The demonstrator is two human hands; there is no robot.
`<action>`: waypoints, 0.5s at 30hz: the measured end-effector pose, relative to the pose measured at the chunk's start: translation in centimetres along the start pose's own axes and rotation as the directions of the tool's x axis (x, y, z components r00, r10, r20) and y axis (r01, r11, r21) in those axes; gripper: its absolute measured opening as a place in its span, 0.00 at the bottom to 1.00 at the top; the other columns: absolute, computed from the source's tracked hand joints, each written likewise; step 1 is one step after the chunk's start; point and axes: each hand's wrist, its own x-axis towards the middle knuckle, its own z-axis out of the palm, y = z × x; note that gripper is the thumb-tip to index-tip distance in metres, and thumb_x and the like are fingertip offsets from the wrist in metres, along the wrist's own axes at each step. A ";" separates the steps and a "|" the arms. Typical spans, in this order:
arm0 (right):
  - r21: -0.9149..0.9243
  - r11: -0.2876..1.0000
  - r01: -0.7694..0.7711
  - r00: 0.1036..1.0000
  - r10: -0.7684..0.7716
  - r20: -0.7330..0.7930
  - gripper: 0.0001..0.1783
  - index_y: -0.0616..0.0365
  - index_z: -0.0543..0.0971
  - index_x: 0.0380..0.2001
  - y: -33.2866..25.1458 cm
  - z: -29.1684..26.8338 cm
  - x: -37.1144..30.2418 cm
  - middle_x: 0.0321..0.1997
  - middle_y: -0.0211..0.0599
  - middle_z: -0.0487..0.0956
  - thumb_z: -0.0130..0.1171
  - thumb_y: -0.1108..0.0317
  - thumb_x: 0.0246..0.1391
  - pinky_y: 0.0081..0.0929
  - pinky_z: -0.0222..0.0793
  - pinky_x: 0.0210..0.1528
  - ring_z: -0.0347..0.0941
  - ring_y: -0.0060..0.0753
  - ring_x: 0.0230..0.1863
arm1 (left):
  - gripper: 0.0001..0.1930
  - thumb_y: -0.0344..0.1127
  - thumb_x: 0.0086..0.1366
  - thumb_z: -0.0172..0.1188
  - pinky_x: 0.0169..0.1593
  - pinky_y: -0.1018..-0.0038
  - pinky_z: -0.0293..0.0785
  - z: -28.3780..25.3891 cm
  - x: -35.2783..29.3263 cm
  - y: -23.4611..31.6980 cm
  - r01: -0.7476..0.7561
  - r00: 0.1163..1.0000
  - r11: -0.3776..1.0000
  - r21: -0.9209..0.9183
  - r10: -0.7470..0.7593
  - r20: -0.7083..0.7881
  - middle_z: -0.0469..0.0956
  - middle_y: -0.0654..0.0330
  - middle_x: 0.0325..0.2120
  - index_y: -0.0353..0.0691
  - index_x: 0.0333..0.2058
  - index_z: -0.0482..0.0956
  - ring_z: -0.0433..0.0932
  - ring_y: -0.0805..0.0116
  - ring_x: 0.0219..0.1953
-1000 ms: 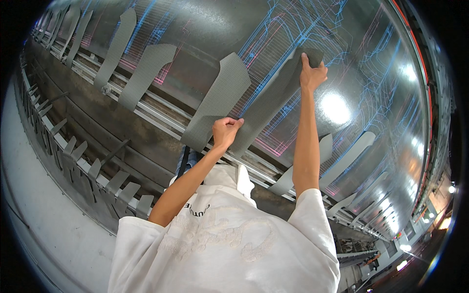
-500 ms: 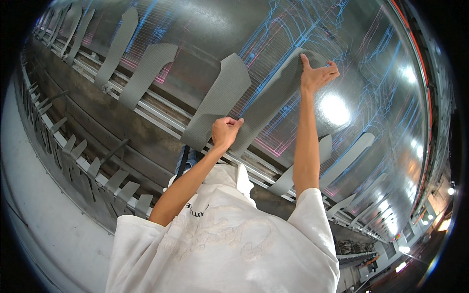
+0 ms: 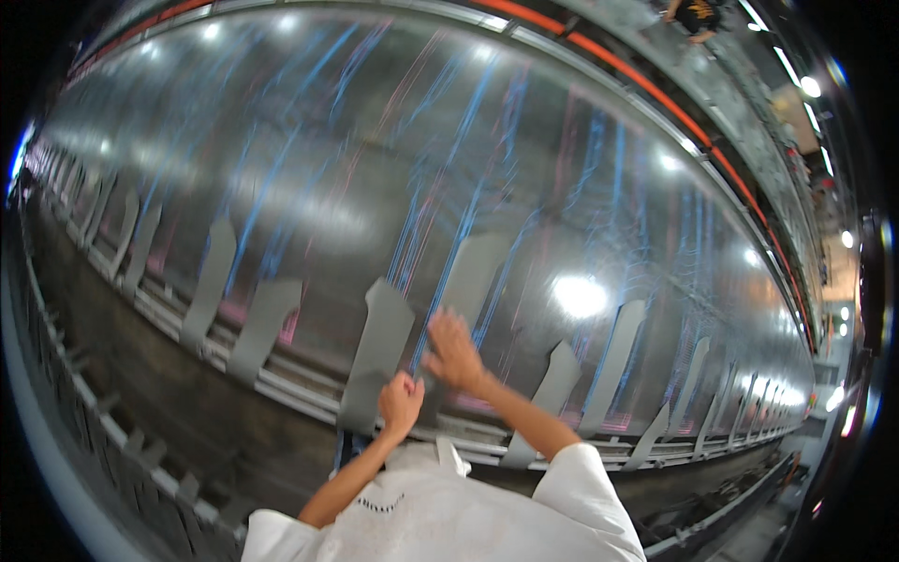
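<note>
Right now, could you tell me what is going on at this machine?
A person in a white shirt stands at a long, shiny drum strung with blue and pink threads. The left hand is closed at the lower edge of a grey card strip leaning against the drum. The right hand is open, fingers spread, on the threads beside it.

Grey strips (image 3: 376,351) crowding both hands (image 3: 452,351)

Dim scene lit by overhead lamps, whose round glare spots (image 3: 579,295) reflect off the shiny sheet (image 3: 393,159). Right hand (image 3: 452,351) motion-blurred. Strong fisheye bending and black vignette at the edges.
</note>
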 end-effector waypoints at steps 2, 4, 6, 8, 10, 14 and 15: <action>-0.086 0.996 0.019 0.996 -0.011 0.092 0.42 0.66 0.59 0.70 -3.9 0.6 -4.3 0.77 0.55 0.52 0.52 0.47 0.63 0.51 0.39 0.77 0.43 0.59 0.78 | 0.16 0.42 0.57 0.69 0.25 0.59 0.69 -0.8 -0.4 -0.2 -0.033 0.999 0.997 -0.065 0.036 0.039 0.73 0.56 0.14 0.41 0.20 0.73 0.75 0.53 0.19; -0.142 0.990 0.018 1.000 -0.018 0.002 0.41 0.64 0.59 0.70 -5.5 3.0 -7.0 0.76 0.52 0.54 0.54 0.48 0.63 0.49 0.42 0.77 0.45 0.57 0.77 | 0.17 0.42 0.57 0.70 0.25 0.65 0.68 -2.5 -0.3 0.0 -0.048 0.996 0.987 -0.153 0.058 0.063 0.73 0.58 0.13 0.39 0.20 0.73 0.73 0.61 0.16; -0.230 0.973 -0.005 1.000 -0.002 -0.030 0.41 0.62 0.60 0.70 -6.6 3.5 -7.2 0.76 0.50 0.56 0.54 0.46 0.63 0.48 0.45 0.76 0.47 0.55 0.77 | 0.18 0.42 0.57 0.70 0.24 0.67 0.68 -4.4 -0.2 -0.8 -0.020 0.996 0.989 -0.147 0.031 0.078 0.74 0.58 0.12 0.38 0.20 0.73 0.72 0.65 0.15; -0.186 0.983 0.004 0.998 -0.016 -0.061 0.39 0.60 0.64 0.68 -6.7 3.7 -7.3 0.75 0.48 0.58 0.56 0.46 0.62 0.49 0.47 0.75 0.49 0.53 0.76 | 0.18 0.42 0.58 0.70 0.24 0.68 0.67 -5.9 0.1 -2.3 -0.038 0.997 0.992 -0.124 0.046 0.062 0.74 0.59 0.12 0.38 0.20 0.73 0.71 0.68 0.15; -0.114 0.993 0.040 0.997 -0.047 -0.056 0.38 0.59 0.66 0.66 -6.7 3.0 -7.5 0.74 0.47 0.59 0.58 0.46 0.60 0.50 0.49 0.74 0.50 0.54 0.76 | 0.18 0.42 0.58 0.70 0.23 0.69 0.67 -7.4 0.5 -3.9 -0.045 0.997 0.990 -0.130 0.052 0.054 0.74 0.60 0.12 0.37 0.20 0.74 0.71 0.70 0.15; -0.245 0.965 0.094 0.993 -0.072 0.098 0.33 0.58 0.69 0.61 -7.5 2.6 -6.3 0.70 0.49 0.63 0.61 0.50 0.58 0.53 0.53 0.71 0.54 0.54 0.73 | 0.18 0.42 0.58 0.70 0.24 0.71 0.66 -10.7 1.1 -6.2 -0.056 0.997 0.980 -0.188 0.066 0.048 0.72 0.62 0.12 0.36 0.20 0.74 0.68 0.73 0.16; -0.311 0.947 0.083 0.988 -0.039 0.148 0.33 0.58 0.69 0.60 -8.2 2.6 -5.8 0.69 0.49 0.63 0.62 0.51 0.57 0.54 0.54 0.70 0.55 0.54 0.72 | 0.18 0.42 0.58 0.70 0.24 0.71 0.66 -11.1 1.3 -7.2 -0.070 0.996 0.975 -0.212 0.078 0.032 0.72 0.61 0.13 0.36 0.20 0.74 0.68 0.73 0.17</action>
